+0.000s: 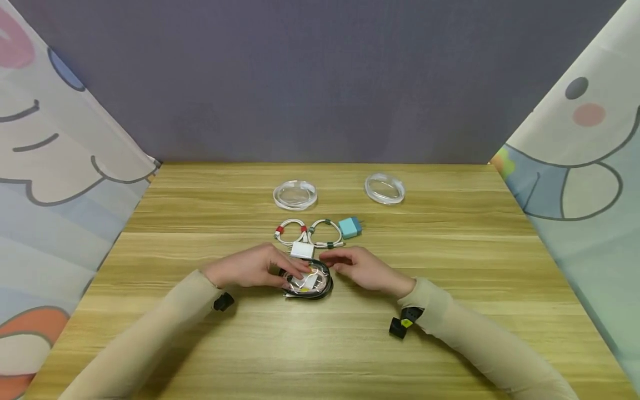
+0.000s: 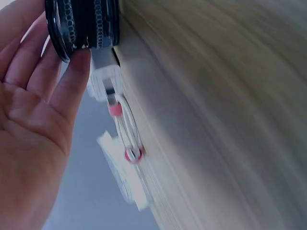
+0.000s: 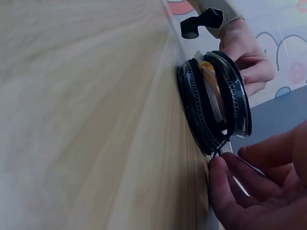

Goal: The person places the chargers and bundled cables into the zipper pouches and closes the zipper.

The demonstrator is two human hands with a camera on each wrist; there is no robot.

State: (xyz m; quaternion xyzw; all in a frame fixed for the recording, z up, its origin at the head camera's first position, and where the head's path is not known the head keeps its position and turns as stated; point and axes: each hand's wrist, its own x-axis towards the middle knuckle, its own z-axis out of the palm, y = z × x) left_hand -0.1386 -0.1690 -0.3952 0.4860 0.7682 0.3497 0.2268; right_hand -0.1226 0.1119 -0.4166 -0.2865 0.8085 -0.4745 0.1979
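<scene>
A round clear pouch [image 1: 327, 288] with black zipper edging lies near the middle of the table. My left hand [image 1: 255, 266] holds it from the left, fingers on the clear top and thumb at the side. In the right wrist view the pouch's zipper [image 3: 196, 103] is parted, showing something white, an orange-yellow bit and a pale cable inside. At the far right end of the pouch, my right hand [image 1: 362, 268] has its fingertips [image 3: 218, 167] by the zipper's end, thumb apart. Whether they touch the zipper is hard to tell.
Just behind the pouch lies a white charger [image 1: 302, 250]. Beyond it are a white cable with red ties [image 1: 291, 221], a white cable with green ties [image 1: 325, 245] and a blue charger [image 1: 349, 228]. Two clear round cases [image 1: 295, 206], [image 1: 385, 199] lie farther back.
</scene>
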